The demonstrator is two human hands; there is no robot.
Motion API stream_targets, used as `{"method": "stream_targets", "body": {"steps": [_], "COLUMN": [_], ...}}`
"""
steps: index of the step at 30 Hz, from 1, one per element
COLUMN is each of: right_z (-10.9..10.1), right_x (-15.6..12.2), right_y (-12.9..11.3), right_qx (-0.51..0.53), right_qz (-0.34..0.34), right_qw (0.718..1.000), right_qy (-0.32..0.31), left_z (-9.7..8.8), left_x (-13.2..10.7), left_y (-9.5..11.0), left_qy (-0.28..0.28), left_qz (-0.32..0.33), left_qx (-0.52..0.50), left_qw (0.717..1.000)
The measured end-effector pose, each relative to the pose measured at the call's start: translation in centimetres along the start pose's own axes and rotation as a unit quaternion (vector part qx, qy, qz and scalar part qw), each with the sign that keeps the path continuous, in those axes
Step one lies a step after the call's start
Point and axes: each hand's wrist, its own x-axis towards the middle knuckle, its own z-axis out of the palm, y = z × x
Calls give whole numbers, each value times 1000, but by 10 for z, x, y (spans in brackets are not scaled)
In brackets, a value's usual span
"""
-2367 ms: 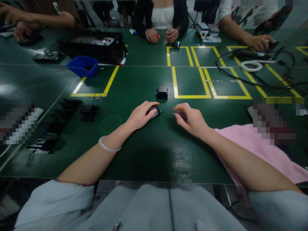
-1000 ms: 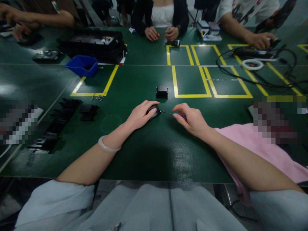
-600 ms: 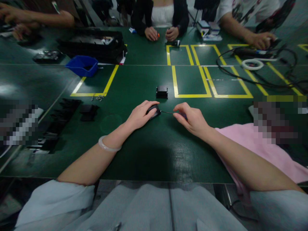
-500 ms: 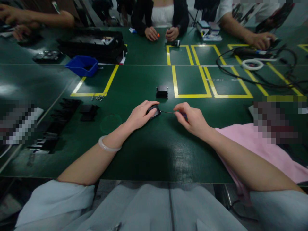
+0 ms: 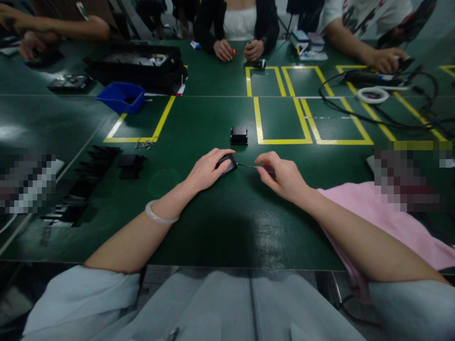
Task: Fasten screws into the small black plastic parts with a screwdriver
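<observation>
My left hand (image 5: 210, 168) is closed over a small black block-shaped part (image 5: 229, 164), holding it down on the green table (image 5: 220, 227). In my right hand (image 5: 282, 175) is a screwdriver (image 5: 247, 165); its thin metal shaft points left and meets the right side of the black part. The handle is mostly hidden by my fingers and looks dark. Just beyond my hands stands another black part (image 5: 239, 135) with small shiny bits at its sides. Loose screws (image 5: 145, 143) lie in a small heap to the left.
Black parts (image 5: 94, 170) lie in a row at left, with one (image 5: 131, 166) beside them. A blue bin (image 5: 122, 97) and stacked black trays (image 5: 138, 66) stand farther back. A pink cloth (image 5: 359, 203) lies at right, near black cables (image 5: 377, 121). Co-workers' hands (image 5: 223, 49) rest across the table.
My hands and the black part hold almost the same place. The fingers of my right hand have shifted very slightly around the screwdriver.
</observation>
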Motion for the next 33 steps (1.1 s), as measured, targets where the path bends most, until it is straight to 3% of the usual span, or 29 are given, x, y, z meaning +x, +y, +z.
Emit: {"method": "stream_targets", "body": {"steps": [15,22,29,33], "right_z": [0,-2,0,0], "right_x": [0,1,0,0], "right_y": [0,1,1,2], "right_qx": [7,10,3,6], "right_qz": [-11,20,-1,8], "right_qw": [1000,999,1000,1000], "right_qy": [7,-31,6,-5], "left_z": [1,0,-1,-1], "left_x": [1,0,1,0], "left_y": [0,2,0,1], "left_qy": [2,1,3,3], "left_qz": [4,1,-7,-7], "left_qx": [1,-1,2,1], "left_qw": [1000,1000,1000,1000]}}
